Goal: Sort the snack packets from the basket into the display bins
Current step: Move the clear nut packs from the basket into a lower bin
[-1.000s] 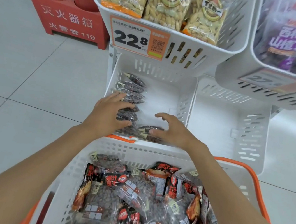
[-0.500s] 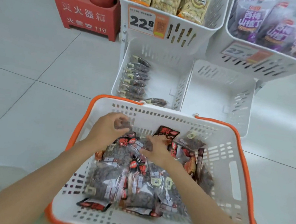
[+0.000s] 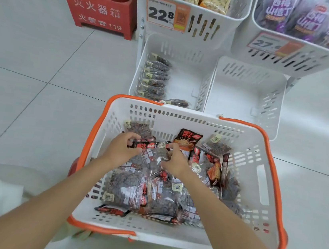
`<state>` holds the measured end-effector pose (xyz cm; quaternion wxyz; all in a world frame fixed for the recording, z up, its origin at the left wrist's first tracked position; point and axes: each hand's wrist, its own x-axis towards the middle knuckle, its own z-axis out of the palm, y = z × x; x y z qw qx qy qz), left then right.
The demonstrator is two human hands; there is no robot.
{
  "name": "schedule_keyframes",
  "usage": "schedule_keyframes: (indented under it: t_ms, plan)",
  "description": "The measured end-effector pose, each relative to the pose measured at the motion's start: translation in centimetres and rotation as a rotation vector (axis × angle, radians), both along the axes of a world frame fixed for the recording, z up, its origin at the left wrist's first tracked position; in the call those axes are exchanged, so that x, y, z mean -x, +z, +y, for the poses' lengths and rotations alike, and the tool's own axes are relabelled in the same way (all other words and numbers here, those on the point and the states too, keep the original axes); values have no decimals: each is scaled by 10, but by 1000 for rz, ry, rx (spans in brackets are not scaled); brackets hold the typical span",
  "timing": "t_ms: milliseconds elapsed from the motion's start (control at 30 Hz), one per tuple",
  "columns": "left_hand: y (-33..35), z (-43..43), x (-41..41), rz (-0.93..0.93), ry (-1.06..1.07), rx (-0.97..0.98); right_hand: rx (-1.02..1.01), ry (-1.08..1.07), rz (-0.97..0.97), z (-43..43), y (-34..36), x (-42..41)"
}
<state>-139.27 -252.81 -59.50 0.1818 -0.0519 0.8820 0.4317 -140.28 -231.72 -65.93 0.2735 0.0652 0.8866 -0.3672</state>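
Left hand (image 3: 120,150) fingers (image 3: 134,136) curled, thumb underneath, pinching the left edge of a clear packet (image 3: 152,155) of dark snacks. Right hand (image 3: 176,162) fingers (image 3: 173,146) also curled, thumb closing in, pinching the same packet's right edge. The packet sits between the two hands, on top of the pile; cannot tell if it is lifted clear. Both hands are inside the white basket (image 3: 180,120) with the orange rim, over the loose packets (image 3: 127,191), clear ones mixed with red-black ones. Both forearms reach in from the near side. The basket is on the tile floor (image 3: 31,65), its far wall touching or just in front of the lower left bin (image 3: 186,81). That bin holds a row of dark packets (image 3: 155,79) along its left wall, and one more packet (image 3: 178,102) lies at its near edge. Lower right bin (image 3: 247,93) is beside it. Above them, one upper bin (image 3: 230,28) holds yellow packs behind a 22.8 price tag (image 3: 166,16), and another upper bin (image 3: 314,60) holds purple packs. Red extinguisher box (image 3: 103,11) at far left.
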Motion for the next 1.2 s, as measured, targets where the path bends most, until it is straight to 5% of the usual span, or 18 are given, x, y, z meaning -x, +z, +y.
schedule_keyframes:
  t_ms: [100, 200, 367, 633, 867, 1067, 1200]
  plan:
    - [5, 5, 7, 11, 5, -21, 161, -132, 102, 3, 21, 0]
    - [11, 22, 16, -57, -63, -137, 144, -47, 224, 23, 54, 3]
    - [17, 56, 17, -205, -156, -178, 309, 7, 148, 54, 87, -17]
    - [11, 29, 5, -178, 27, -188, -345, 494, -45, 54, 30, -77]
    - [22, 11, -2, -112, 58, -202, 196, 108, 67, 36, 87, -43]
    - [48, 36, -1, -206, -166, -210, 227, 151, 304, 11, 141, -3]
    - [52, 42, 7, -156, -65, -273, 140, 240, 476, 6, 155, 12]
